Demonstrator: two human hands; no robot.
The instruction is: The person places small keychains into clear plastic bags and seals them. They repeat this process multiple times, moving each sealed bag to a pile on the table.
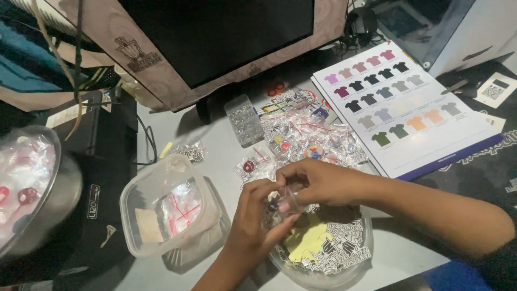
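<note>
My left hand (253,221) and my right hand (318,180) meet above a clear round bowl (344,269) of black-and-white stickers and a yellow cut-out. Together they pinch a small clear plastic packet (285,206) with something pink inside. My left fingers grip it from below, my right fingers from above. Just beyond my hands lies a heap of small clear packets with colourful badges (307,140).
A clear square tub (167,210) with packets stands to the left, a metal bowl (54,199) of wrapped items at far left. A shirt colour chart (414,108), a small clear box of metal parts (243,119) and a monitor (215,37) lie behind.
</note>
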